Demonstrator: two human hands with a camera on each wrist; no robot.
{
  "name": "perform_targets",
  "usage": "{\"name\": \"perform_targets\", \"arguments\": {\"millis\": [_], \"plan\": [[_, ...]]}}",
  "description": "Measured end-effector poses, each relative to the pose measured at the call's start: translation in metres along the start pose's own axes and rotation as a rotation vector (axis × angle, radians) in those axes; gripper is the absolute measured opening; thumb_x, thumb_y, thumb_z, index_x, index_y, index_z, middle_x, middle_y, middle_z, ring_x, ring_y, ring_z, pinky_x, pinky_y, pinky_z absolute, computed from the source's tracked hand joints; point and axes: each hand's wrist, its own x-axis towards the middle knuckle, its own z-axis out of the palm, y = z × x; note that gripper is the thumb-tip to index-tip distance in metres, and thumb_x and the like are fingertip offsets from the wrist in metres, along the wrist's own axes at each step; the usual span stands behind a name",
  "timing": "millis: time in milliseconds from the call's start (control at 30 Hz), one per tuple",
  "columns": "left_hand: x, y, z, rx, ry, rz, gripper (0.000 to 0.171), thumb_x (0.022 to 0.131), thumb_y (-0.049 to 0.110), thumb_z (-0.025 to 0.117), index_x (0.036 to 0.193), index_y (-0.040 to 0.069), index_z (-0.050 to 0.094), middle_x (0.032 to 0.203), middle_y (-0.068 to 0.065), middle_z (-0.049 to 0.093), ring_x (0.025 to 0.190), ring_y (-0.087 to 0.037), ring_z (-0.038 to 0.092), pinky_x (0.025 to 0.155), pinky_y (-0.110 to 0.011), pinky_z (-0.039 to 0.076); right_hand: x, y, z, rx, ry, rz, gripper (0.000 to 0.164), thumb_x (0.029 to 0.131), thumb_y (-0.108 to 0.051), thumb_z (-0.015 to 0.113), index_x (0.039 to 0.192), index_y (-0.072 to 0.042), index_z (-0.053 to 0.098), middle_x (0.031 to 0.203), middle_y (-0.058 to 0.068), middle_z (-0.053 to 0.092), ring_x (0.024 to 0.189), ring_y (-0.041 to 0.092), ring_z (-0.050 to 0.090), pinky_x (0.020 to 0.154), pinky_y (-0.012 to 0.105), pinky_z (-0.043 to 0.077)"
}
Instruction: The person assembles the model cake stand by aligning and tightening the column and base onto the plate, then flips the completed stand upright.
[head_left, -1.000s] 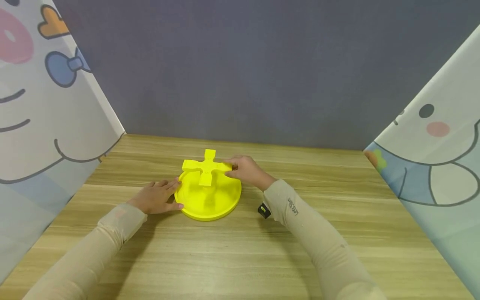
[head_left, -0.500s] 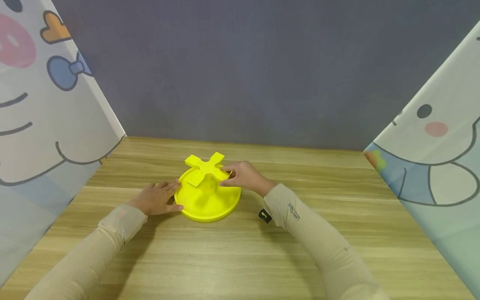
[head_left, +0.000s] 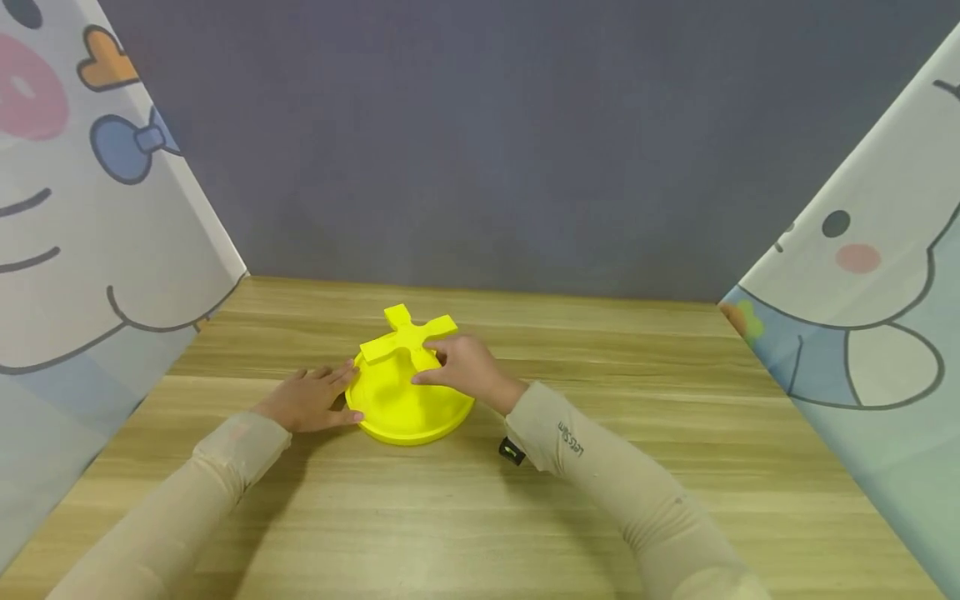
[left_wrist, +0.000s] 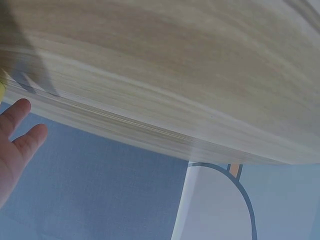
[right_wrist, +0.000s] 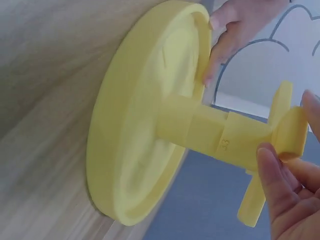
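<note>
Left of frame centre: one four-armed cross [head_left: 410, 337] above one disc [head_left: 408, 436]. Right hand [head_left: 471, 367] pinches one arm — left hand [head_left: 311, 402], thumb apart, touches the disc.

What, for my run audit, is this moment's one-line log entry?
left grip: touching disc rim | right grip: holding cross arm | cross: on post above disc

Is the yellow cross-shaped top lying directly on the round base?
No, the right wrist view shows a central post between the cross-shaped top and the round base.
</note>
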Motion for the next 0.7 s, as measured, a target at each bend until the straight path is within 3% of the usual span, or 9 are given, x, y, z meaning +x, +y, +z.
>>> {"name": "perform_targets", "arguments": {"millis": [167, 233, 300, 400, 500, 600, 700], "plan": [[0.002, 0.0, -0.001, 0.009, -0.002, 0.004, 0.084, 0.089, 0.059, 0.054, 0.142, -0.005, 0.04, 0.146, -0.025, 0.037, 0.125, -0.048, 0.042, 0.095, -0.069, 0.033, 0.002, 0.001, -0.011, 0.068, 0.03, 0.104, 0.044, 0.082, -0.026, 0.077, 0.117, -0.002, 0.068, 0.082, 0.003, 0.068, 0.067, 0.009, 0.056, 0.061, 0.017, 0.046], [0.002, -0.001, 0.0, 0.011, 0.001, 0.007, 0.084, 0.089, 0.058, 0.055, 0.142, -0.005, 0.04, 0.146, -0.025, 0.037, 0.124, -0.048, 0.043, 0.095, -0.069, 0.033, 0.004, 0.005, -0.017, 0.102, 0.059, 0.127, 0.041, 0.083, -0.023, 0.076, 0.118, -0.004, 0.068, 0.095, 0.006, 0.071, 0.079, 0.013, 0.062, 0.069, 0.021, 0.051], [0.003, -0.002, 0.0, 0.004, 0.005, 0.002, 0.084, 0.089, 0.058, 0.054, 0.142, -0.005, 0.039, 0.147, -0.024, 0.037, 0.125, -0.048, 0.042, 0.096, -0.069, 0.032, 0.007, 0.011, -0.022, 0.094, 0.093, 0.093, 0.039, 0.084, -0.019, 0.075, 0.119, -0.003, 0.067, 0.108, 0.01, 0.069, 0.092, 0.019, 0.064, 0.08, 0.027, 0.052], [0.002, -0.004, 0.002, 0.001, 0.012, 0.002, 0.084, 0.09, 0.058, 0.054, 0.143, -0.005, 0.039, 0.147, -0.024, 0.036, 0.125, -0.048, 0.042, 0.096, -0.069, 0.032, 0.013, 0.02, -0.027, 0.058, 0.1, 0.051, 0.047, 0.083, -0.014, 0.076, 0.126, -0.001, 0.062, 0.127, 0.015, 0.06, 0.115, 0.027, 0.056, 0.097, 0.037, 0.046], [0.001, -0.004, 0.003, -0.004, 0.015, 0.001, 0.084, 0.09, 0.058, 0.054, 0.143, -0.005, 0.038, 0.147, -0.024, 0.036, 0.125, -0.048, 0.042, 0.096, -0.069, 0.031, 0.019, 0.027, -0.029, 0.039, 0.033, 0.083, 0.058, 0.083, -0.014, 0.076, 0.135, -0.002, 0.054, 0.139, 0.017, 0.05, 0.132, 0.032, 0.041, 0.109, 0.042, 0.033], [0.001, -0.004, 0.003, 0.007, 0.02, 0.002, 0.084, 0.09, 0.059, 0.053, 0.142, -0.005, 0.039, 0.147, -0.024, 0.037, 0.124, -0.048, 0.043, 0.096, -0.07, 0.031, 0.022, 0.031, -0.028, 0.018, -0.048, 0.138, 0.063, 0.085, -0.016, 0.074, 0.14, -0.003, 0.047, 0.146, 0.017, 0.042, 0.138, 0.032, 0.032, 0.113, 0.042, 0.025], [0.001, -0.002, 0.003, 0.024, 0.024, 0.0, 0.084, 0.09, 0.06, 0.052, 0.143, -0.003, 0.04, 0.147, -0.022, 0.038, 0.125, -0.047, 0.043, 0.096, -0.069, 0.031, 0.024, 0.034, -0.026, -0.026, -0.081, 0.149, 0.06, 0.088, -0.017, 0.071, 0.14, -0.002, 0.047, 0.145, 0.017, 0.043, 0.137, 0.03, 0.035, 0.112, 0.04, 0.027]]}}
